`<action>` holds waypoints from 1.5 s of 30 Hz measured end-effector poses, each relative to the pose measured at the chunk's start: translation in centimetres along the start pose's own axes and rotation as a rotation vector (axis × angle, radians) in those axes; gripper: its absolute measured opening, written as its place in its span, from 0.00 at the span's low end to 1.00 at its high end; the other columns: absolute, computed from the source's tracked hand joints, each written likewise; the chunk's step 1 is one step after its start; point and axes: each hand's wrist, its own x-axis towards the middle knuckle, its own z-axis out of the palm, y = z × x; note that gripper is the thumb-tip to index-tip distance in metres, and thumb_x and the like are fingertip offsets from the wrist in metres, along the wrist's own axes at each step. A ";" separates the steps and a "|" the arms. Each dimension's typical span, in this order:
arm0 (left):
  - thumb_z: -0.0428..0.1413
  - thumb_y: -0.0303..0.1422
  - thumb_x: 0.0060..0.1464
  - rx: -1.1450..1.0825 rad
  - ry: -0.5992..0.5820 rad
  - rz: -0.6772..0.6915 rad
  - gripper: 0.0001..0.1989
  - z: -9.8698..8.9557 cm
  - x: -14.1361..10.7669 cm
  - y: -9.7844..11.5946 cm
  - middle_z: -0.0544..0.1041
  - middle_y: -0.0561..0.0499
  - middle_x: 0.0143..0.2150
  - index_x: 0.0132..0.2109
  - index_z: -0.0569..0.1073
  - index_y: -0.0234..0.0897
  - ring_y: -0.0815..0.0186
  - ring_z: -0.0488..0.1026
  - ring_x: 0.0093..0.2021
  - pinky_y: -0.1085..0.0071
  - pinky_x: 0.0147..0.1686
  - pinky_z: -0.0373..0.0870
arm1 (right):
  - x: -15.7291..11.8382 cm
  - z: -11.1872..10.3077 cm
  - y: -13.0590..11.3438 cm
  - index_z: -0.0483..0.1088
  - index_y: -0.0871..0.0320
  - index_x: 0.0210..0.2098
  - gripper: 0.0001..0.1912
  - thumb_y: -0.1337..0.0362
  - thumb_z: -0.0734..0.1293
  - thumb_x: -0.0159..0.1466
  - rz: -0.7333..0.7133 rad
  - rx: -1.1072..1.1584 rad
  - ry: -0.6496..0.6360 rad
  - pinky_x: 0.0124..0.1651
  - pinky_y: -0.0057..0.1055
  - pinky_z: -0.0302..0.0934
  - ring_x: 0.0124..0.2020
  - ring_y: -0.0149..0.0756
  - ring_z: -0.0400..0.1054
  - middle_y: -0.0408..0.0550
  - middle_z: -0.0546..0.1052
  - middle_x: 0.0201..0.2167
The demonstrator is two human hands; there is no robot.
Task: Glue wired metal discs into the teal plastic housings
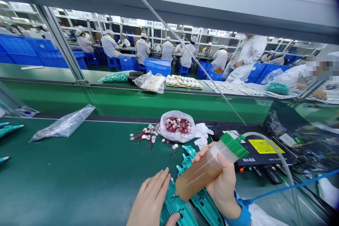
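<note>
The left hand (150, 197), lower centre, lies straight-fingered against a teal shell (180, 207); whether it grips, I cannot tell. Next, a tilted bottle of brown liquid (200, 174) is grasped by the right hand (224, 183); a black box (265, 159) sits at centre right.

Left hand (150, 198) outstretched, right hand (223, 180) in a curled grip

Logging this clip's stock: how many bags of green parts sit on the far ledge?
2: left bag, left of the white parts; right bag, right of them; others may be hidden.
</note>
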 end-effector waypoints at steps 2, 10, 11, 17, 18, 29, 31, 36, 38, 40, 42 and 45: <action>0.56 0.46 0.54 -0.015 -0.005 -0.013 0.31 -0.1 -0.1 0.0 0.70 0.42 0.60 0.59 0.66 0.32 0.53 0.73 0.53 0.64 0.45 0.74 | 0.0 0.0 0.0 0.66 0.55 0.32 0.15 0.52 0.67 0.51 0.007 -0.001 0.001 0.26 0.33 0.66 0.21 0.35 0.67 0.41 0.72 0.21; 0.58 0.44 0.52 -0.006 0.016 0.005 0.32 0.1 0.0 0.0 0.70 0.41 0.59 0.59 0.66 0.31 0.53 0.73 0.53 0.63 0.45 0.74 | -0.3 -0.1 0.2 0.66 0.54 0.33 0.14 0.53 0.67 0.52 -0.027 -0.011 -0.046 0.24 0.32 0.64 0.22 0.36 0.68 0.41 0.73 0.22; 0.58 0.44 0.51 0.004 0.021 0.012 0.31 0.1 0.0 0.0 0.71 0.41 0.59 0.58 0.67 0.30 0.53 0.74 0.53 0.63 0.45 0.74 | -0.3 -0.1 0.3 0.66 0.54 0.33 0.13 0.53 0.66 0.53 -0.037 -0.015 -0.053 0.24 0.31 0.63 0.22 0.36 0.68 0.41 0.73 0.22; 0.59 0.45 0.49 0.074 0.053 0.048 0.33 -0.1 -0.1 0.1 0.72 0.41 0.58 0.57 0.68 0.28 0.54 0.75 0.50 0.65 0.42 0.76 | -0.3 -0.2 0.1 0.66 0.55 0.34 0.13 0.54 0.66 0.54 -0.049 -0.008 -0.059 0.22 0.31 0.63 0.22 0.37 0.69 0.41 0.73 0.22; 0.59 0.45 0.48 0.086 0.052 0.054 0.33 -0.2 0.0 0.1 0.73 0.41 0.57 0.57 0.68 0.28 0.54 0.76 0.50 0.65 0.42 0.77 | -0.3 -0.2 0.1 0.66 0.55 0.34 0.13 0.54 0.66 0.54 -0.051 -0.006 -0.059 0.22 0.31 0.63 0.21 0.37 0.69 0.41 0.73 0.22; 0.59 0.45 0.48 0.132 0.063 0.073 0.31 -0.7 0.6 0.2 0.73 0.40 0.56 0.54 0.71 0.27 0.55 0.76 0.49 0.66 0.40 0.78 | -0.3 0.1 0.2 0.67 0.55 0.32 0.13 0.53 0.67 0.53 -0.065 0.007 -0.075 0.23 0.31 0.65 0.19 0.36 0.69 0.41 0.74 0.21; 0.59 0.45 0.48 0.138 0.063 0.075 0.32 -0.7 0.5 0.2 0.74 0.40 0.56 0.54 0.71 0.27 0.54 0.77 0.49 0.66 0.40 0.79 | -0.3 0.2 0.1 0.68 0.55 0.32 0.13 0.53 0.67 0.53 -0.079 0.013 -0.080 0.23 0.32 0.66 0.19 0.36 0.69 0.41 0.74 0.21; 0.60 0.45 0.46 0.144 0.069 0.086 0.31 -0.7 0.8 0.2 0.75 0.40 0.55 0.53 0.72 0.27 0.55 0.77 0.47 0.66 0.39 0.78 | -0.6 0.3 0.0 0.69 0.54 0.33 0.12 0.54 0.67 0.54 -0.108 0.011 -0.111 0.24 0.32 0.66 0.20 0.36 0.70 0.41 0.74 0.22; 0.60 0.45 0.46 0.142 0.076 0.088 0.32 -0.7 0.9 0.3 0.75 0.40 0.55 0.53 0.71 0.26 0.55 0.77 0.47 0.66 0.39 0.78 | -0.6 0.2 0.0 0.69 0.55 0.33 0.12 0.54 0.66 0.55 -0.126 -0.004 -0.132 0.24 0.31 0.66 0.21 0.36 0.70 0.42 0.74 0.22; 0.60 0.44 0.46 0.133 0.081 0.086 0.32 -0.7 1.0 0.3 0.75 0.40 0.55 0.54 0.71 0.26 0.55 0.77 0.48 0.66 0.39 0.78 | -0.6 0.1 0.0 0.69 0.56 0.34 0.12 0.55 0.66 0.55 -0.143 -0.017 -0.151 0.24 0.32 0.66 0.21 0.36 0.70 0.43 0.74 0.22; 0.60 0.43 0.46 0.115 0.087 0.078 0.31 -0.6 0.9 0.3 0.75 0.39 0.55 0.54 0.70 0.27 0.54 0.77 0.48 0.65 0.40 0.78 | -0.6 0.1 0.1 0.69 0.55 0.35 0.12 0.55 0.66 0.56 -0.150 -0.015 -0.162 0.24 0.32 0.66 0.21 0.36 0.69 0.43 0.74 0.22; 0.59 0.42 0.47 0.087 0.092 0.063 0.30 -0.6 0.8 0.2 0.74 0.39 0.55 0.54 0.70 0.28 0.54 0.76 0.49 0.65 0.41 0.77 | -0.6 0.1 0.0 0.69 0.55 0.35 0.11 0.55 0.66 0.56 -0.158 -0.021 -0.171 0.24 0.31 0.66 0.21 0.36 0.69 0.42 0.74 0.22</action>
